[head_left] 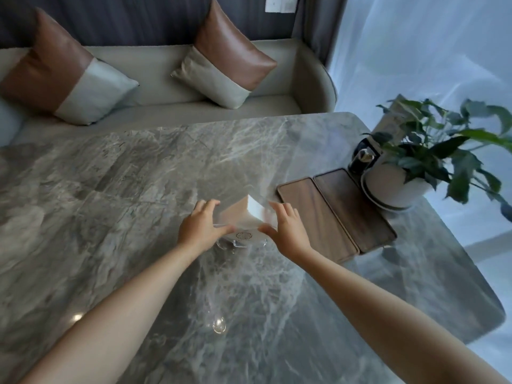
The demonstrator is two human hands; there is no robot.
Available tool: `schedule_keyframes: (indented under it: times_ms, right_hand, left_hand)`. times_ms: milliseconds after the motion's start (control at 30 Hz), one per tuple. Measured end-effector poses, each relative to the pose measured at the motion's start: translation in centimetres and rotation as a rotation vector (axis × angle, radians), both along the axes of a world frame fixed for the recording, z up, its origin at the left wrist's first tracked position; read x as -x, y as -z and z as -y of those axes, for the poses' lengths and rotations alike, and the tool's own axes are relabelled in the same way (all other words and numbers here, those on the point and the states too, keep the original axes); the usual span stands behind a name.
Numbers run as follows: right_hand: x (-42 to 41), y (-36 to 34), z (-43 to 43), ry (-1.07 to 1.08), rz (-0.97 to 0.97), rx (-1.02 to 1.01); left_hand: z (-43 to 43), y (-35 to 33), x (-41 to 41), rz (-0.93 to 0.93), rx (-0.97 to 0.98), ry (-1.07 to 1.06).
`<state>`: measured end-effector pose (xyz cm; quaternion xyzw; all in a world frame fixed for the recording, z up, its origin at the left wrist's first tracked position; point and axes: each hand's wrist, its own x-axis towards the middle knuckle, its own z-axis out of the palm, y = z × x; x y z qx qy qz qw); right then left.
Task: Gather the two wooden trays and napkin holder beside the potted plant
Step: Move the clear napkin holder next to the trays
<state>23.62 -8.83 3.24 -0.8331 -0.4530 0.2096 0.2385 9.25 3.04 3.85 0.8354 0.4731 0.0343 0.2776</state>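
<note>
Mid-frame, the left hand [200, 225] and right hand [285, 225] clasp the clear napkin holder [243, 221] from either side, fingers half curled on its ends. The two wooden trays [336, 214] already lie right of centre, touching the potted plant [415, 167]. Best keep it upright and set it just beside the trays

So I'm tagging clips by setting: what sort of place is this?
Probably a home dining nook or a restaurant booth: a marble table beside a cushioned bench with pillows, plus a napkin holder and a potted plant.
</note>
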Motion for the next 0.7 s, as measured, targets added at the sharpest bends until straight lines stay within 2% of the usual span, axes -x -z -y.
schedule_keyframes:
  times_ms: [400, 700]
  right_hand:
    - [-0.2, 0.8, 13.8, 0.123, -0.029, -0.050]
    - [-5.0, 0.5, 24.8, 0.359, -0.023, -0.036]
  left_hand:
    - [12.1, 0.0, -0.7, -0.030, 0.000, 0.172]
    - [20.3, -0.3, -9.1, -0.057, -0.001, 0.444]
